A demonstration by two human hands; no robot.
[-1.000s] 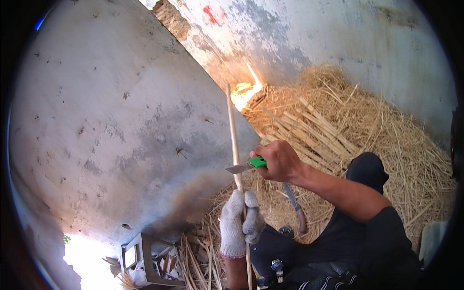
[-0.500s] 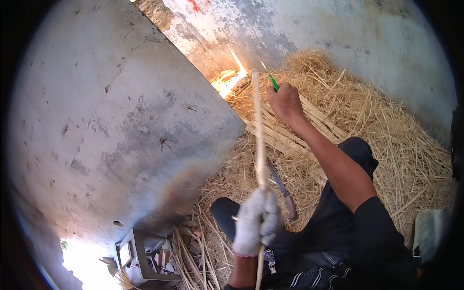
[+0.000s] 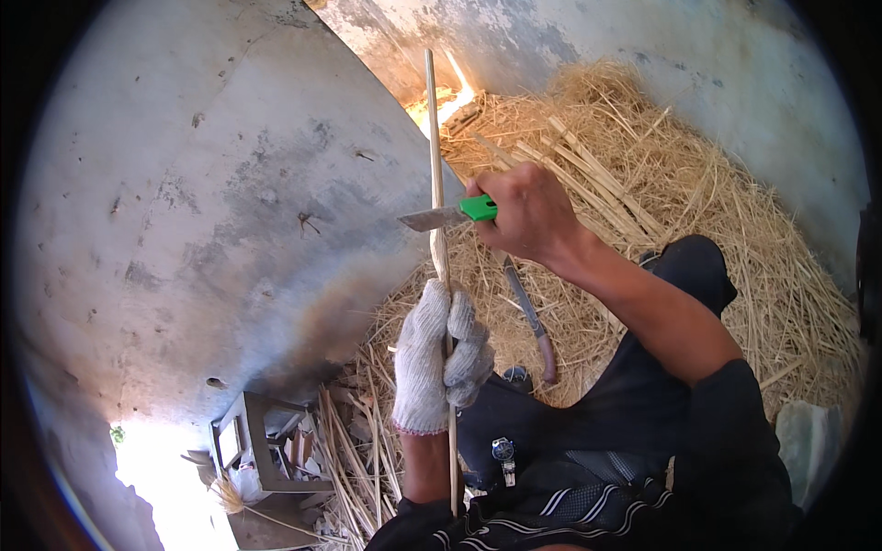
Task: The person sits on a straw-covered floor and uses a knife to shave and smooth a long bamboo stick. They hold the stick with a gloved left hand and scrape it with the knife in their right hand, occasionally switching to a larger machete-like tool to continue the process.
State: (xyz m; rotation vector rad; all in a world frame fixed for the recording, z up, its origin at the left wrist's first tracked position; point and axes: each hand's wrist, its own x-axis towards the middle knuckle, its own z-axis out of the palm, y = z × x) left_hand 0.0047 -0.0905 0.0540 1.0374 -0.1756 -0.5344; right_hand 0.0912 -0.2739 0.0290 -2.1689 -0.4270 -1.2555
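Observation:
My left hand [image 3: 443, 354], in a white knit glove, is closed around a long pale wooden strip [image 3: 435, 151] that stands almost upright in front of me. The strip runs down past my wrist towards my lap. My bare right hand [image 3: 528, 209] grips a utility knife [image 3: 479, 208] with a green handle. Its broad grey blade points left and lies across the strip, above the gloved fist. Beyond my knee, a long knife [image 3: 525, 298] with a brown handle rests on the shavings between my legs.
Straw-like shavings [image 3: 763, 275] heap up on the right, with several split strips [image 3: 597, 179] on top. A grey plastered wall [image 3: 220, 202] stands close on the left. A small metal-framed stand [image 3: 266, 450] holds odds and ends at lower left, beside more thin strips [image 3: 354, 450].
My right hand has drawn the utility knife down and towards me, and its blade now crosses the strip. The gloved left hand and strip have shifted left and a little upward.

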